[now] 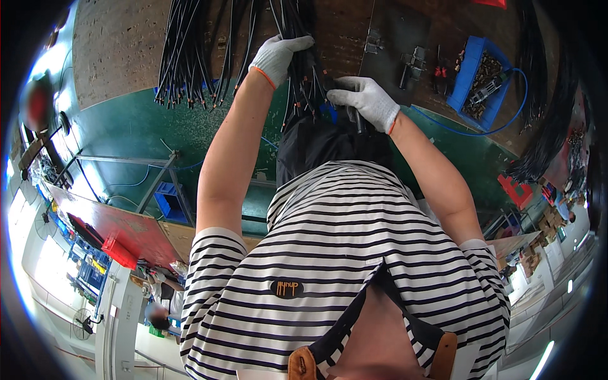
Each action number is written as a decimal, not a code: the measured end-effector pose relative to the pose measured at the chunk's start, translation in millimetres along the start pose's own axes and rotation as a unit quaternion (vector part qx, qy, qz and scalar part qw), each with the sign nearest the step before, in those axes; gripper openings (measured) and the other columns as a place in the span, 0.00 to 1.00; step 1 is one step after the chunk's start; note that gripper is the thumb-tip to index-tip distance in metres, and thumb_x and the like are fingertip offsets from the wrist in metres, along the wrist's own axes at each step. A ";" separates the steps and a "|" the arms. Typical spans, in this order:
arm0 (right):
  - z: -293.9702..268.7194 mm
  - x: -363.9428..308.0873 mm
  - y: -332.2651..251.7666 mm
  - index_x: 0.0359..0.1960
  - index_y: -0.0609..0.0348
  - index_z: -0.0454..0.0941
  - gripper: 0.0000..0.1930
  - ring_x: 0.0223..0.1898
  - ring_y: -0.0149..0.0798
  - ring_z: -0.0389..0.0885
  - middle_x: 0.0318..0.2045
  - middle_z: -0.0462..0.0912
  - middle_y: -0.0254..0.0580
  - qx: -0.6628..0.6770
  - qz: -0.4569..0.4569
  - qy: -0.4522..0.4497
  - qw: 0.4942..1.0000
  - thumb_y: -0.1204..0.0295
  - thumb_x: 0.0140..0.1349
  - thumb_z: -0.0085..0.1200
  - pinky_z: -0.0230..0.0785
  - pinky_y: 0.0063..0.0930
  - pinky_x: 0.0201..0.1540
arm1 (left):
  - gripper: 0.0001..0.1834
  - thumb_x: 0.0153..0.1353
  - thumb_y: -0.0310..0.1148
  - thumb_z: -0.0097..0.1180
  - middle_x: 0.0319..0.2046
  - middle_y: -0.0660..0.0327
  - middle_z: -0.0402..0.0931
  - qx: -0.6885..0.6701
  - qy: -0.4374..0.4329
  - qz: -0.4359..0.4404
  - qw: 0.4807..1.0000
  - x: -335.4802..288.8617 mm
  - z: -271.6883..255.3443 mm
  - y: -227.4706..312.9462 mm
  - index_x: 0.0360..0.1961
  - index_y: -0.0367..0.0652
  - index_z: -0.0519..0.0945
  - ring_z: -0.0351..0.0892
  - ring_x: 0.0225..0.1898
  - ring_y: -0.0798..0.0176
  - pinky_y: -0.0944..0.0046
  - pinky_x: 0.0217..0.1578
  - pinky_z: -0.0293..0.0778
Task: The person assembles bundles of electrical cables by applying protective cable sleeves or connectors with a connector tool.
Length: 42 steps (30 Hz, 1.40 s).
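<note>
Long black cables [291, 18] hang over the edge of the wooden bench in front of me. My left hand [276, 58], in a white knit glove with an orange cuff, is closed round a bundle of them, thumb laid across. Close by on the right, my right hand [368, 101], gloved alike, is closed near the lower cable ends. A dark, handle-like piece [358, 120] sticks out below its palm; what exactly it grips is hidden. More black cables [185, 57] with copper-coloured ends lie to the left.
A blue bin [464, 73] of small brass-coloured parts stands on the bench [120, 47] at right, with a blue hose [520, 95] around it. Metal clamps [413, 66] sit beside it. Another blue bin [170, 201] is below left. A person [166, 304] works in the background.
</note>
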State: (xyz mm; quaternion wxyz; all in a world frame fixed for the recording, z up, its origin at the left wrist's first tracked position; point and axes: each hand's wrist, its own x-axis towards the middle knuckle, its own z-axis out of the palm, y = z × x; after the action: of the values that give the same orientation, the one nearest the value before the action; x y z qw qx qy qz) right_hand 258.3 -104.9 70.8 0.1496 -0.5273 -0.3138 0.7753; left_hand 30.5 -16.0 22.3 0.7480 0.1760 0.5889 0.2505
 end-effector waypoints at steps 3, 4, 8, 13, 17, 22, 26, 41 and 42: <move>8.4 8.2 -3.6 0.55 0.68 0.87 0.20 0.39 0.28 0.81 0.41 0.89 0.38 0.031 0.009 0.025 0.999 0.66 0.66 0.70 0.76 0.27 0.49 | 0.15 0.63 0.30 0.73 0.37 0.56 0.89 -0.018 -0.024 0.000 1.000 3.0 -2.9 -0.4 0.47 0.36 0.84 0.91 0.32 0.58 0.56 0.29 0.86; 11.3 16.6 0.1 0.54 0.69 0.88 0.19 0.38 0.28 0.81 0.40 0.89 0.38 0.008 -0.012 0.039 0.999 0.66 0.67 0.69 0.76 0.27 0.48 | 0.15 0.63 0.30 0.73 0.37 0.55 0.89 -0.023 -0.022 -0.007 0.999 2.7 -2.5 0.4 0.48 0.35 0.84 0.90 0.31 0.59 0.57 0.28 0.86; 23.8 52.3 -6.1 0.52 0.69 0.89 0.18 0.38 0.29 0.85 0.40 0.91 0.40 -0.005 -0.032 0.077 0.996 0.66 0.68 0.68 0.78 0.27 0.46 | 0.17 0.64 0.32 0.73 0.36 0.56 0.88 -0.013 -0.001 -0.007 1.000 -2.5 -1.9 7.4 0.50 0.34 0.85 0.90 0.32 0.60 0.61 0.29 0.85; 21.0 122.1 -23.9 0.55 0.71 0.87 0.26 0.45 0.38 0.90 0.46 0.93 0.51 -0.026 -0.086 0.100 0.991 0.59 0.65 0.70 0.79 0.31 0.52 | 0.20 0.70 0.41 0.67 0.39 0.58 0.89 0.027 0.039 -0.030 0.998 -4.3 -30.9 12.3 0.54 0.34 0.85 0.89 0.36 0.62 0.61 0.36 0.85; 0.2 188.1 -40.1 0.64 0.70 0.82 0.40 0.62 0.52 0.86 0.58 0.87 0.61 -0.186 -0.096 0.187 0.960 0.46 0.63 0.69 0.75 0.39 0.66 | 0.21 0.78 0.40 0.57 0.46 0.57 0.89 -0.018 0.040 -0.017 0.999 -19.6 -37.8 27.9 0.61 0.35 0.84 0.88 0.37 0.65 0.63 0.41 0.84; -12.6 175.3 -79.2 0.60 0.66 0.85 0.31 0.56 0.46 0.88 0.52 0.91 0.55 -0.177 -0.175 0.265 0.932 0.51 0.66 0.69 0.76 0.35 0.60 | 0.22 0.78 0.37 0.55 0.53 0.57 0.88 0.073 -0.011 0.023 0.997 -6.6 -63.9 17.6 0.65 0.36 0.83 0.89 0.48 0.63 0.65 0.50 0.83; -83.2 100.7 -47.8 0.54 0.58 0.89 0.32 0.53 0.52 0.89 0.48 0.91 0.54 -0.279 -0.160 0.386 0.865 0.42 0.61 0.68 0.78 0.40 0.57 | 0.16 0.77 0.38 0.58 0.45 0.55 0.88 -0.079 0.001 -0.069 0.994 0.4 -67.9 15.0 0.54 0.37 0.86 0.88 0.39 0.62 0.63 0.42 0.84; -144.6 9.2 64.6 0.56 0.58 0.86 0.31 0.55 0.59 0.87 0.52 0.89 0.60 -0.415 0.089 0.380 0.822 0.46 0.61 0.67 0.79 0.48 0.59 | 0.14 0.63 0.28 0.70 0.38 0.55 0.87 0.033 0.020 -0.043 0.998 -2.0 -42.2 20.9 0.48 0.33 0.84 0.89 0.35 0.60 0.59 0.35 0.87; -133.3 11.4 58.7 0.56 0.58 0.86 0.30 0.55 0.57 0.88 0.51 0.89 0.60 -0.390 0.041 0.360 0.846 0.47 0.61 0.67 0.79 0.46 0.58 | 0.15 0.64 0.29 0.70 0.38 0.55 0.87 0.011 0.014 -0.046 0.999 3.8 -45.4 14.2 0.48 0.33 0.84 0.90 0.35 0.59 0.58 0.34 0.88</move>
State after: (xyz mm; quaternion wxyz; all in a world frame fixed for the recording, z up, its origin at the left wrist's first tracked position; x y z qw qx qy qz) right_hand 381.1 -99.1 -8.2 0.0024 -0.7967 -0.4929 0.3497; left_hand -15.2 -3.7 16.1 0.7483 0.1536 0.6095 0.2118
